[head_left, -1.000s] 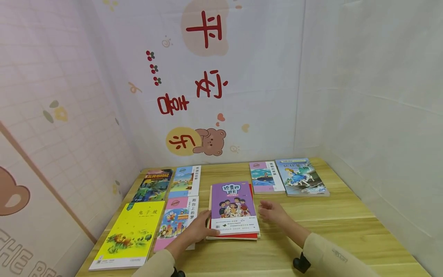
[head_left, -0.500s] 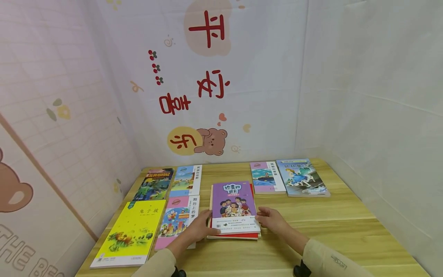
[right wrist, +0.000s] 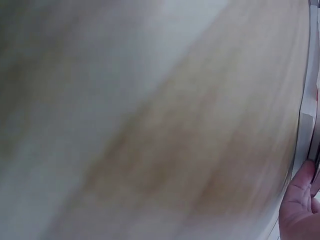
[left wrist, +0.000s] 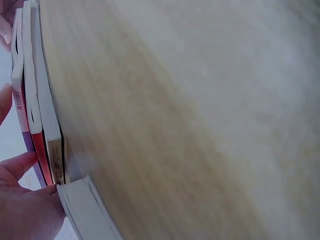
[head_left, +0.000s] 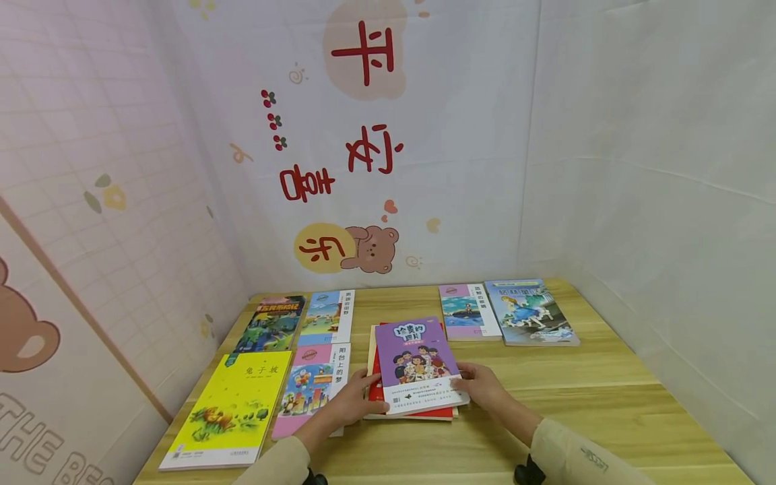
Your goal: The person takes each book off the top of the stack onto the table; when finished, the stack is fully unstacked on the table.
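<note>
A purple picture book [head_left: 418, 357] with a white lower band lies askew on a red book [head_left: 418, 415]. A book with a pale spine end [left wrist: 56, 155] lies beneath both. My right hand [head_left: 485, 389] grips the purple book's lower right edge, thumb on the cover. My left hand [head_left: 358, 397] is at its lower left corner, thumb on the corner and fingers along the pile's left side. In the left wrist view, a fingertip touches the spines of the purple and red books. Only part of my right hand [right wrist: 300, 205] shows in the right wrist view.
Left of the pile lie a yellow book [head_left: 227, 411], a pink book [head_left: 309, 387], a blue book [head_left: 327, 316] and a dark green book [head_left: 273, 323]. Behind on the right are a pink-edged book [head_left: 469, 311] and a light blue book [head_left: 530, 312]. White cloth walls surround the wooden table [head_left: 582, 404].
My right hand has come in from the right and taken hold of the purple book's edge. The purple book has shifted right and turned slightly, showing more of the red book's left side.
</note>
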### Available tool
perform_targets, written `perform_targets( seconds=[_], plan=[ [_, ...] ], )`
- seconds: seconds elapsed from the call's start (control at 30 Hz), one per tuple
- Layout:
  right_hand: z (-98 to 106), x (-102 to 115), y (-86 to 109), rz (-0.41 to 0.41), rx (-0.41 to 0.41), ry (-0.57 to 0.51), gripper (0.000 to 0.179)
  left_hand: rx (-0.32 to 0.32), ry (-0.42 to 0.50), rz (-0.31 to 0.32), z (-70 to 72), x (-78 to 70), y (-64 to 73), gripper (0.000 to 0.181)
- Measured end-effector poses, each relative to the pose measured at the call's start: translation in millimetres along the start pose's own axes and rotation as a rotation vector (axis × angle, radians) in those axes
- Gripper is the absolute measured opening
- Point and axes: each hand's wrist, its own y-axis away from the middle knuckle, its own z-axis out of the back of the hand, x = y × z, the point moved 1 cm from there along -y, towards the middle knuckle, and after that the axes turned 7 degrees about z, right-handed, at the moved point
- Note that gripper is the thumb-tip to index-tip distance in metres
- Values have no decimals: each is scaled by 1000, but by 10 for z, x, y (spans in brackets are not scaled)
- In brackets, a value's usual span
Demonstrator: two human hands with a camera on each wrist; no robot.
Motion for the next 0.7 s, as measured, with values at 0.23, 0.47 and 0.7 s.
perform_targets(
  seconds=[0.23, 0.47, 0.7],
  plan=[
    [12, 19, -31, -15, -2, -21, 46, 10, 0, -26, 10, 8, 10, 76],
    [46, 56, -26, -86, 28, -123, 52, 19, 2, -45, 29, 24, 22, 69],
    [87, 78, 15, -120, 36, -253, 56, 8, -16, -39, 16, 26, 19, 73]
  ],
)
